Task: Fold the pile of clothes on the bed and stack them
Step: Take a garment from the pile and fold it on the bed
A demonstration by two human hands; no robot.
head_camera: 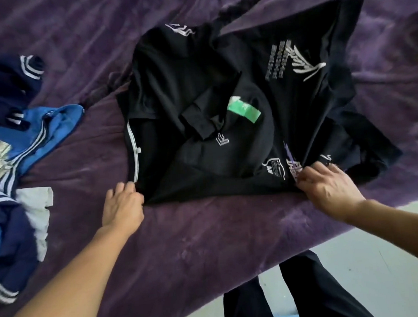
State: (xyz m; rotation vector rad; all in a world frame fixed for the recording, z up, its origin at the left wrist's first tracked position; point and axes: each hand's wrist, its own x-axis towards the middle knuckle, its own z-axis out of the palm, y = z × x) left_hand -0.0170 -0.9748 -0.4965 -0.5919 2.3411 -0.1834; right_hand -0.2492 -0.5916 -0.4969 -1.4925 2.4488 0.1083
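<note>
Here: left hand (122, 204) and right hand (328, 187) pinch black shirt (198, 84) hem (soft, rumpled) on plush purple blanket (183, 234).

I count two hands in my view, the left hand (122, 206) and the right hand (329, 189), each with its fingers (131, 188) closed on the near hem of the black garments (198, 84). How many black pieces lie in that spread I cannot tell for sure; I make out at least two overlapping layers, with one green tag (244, 108) showing and one white stripe (133, 151) along the left edge. There is one bed with one purple blanket (183, 234). On my left sits one loose pile of clothes (9, 147): I count one light blue piece, at least two navy pieces with white stripes, and one or two pale grey or white pieces.
</note>
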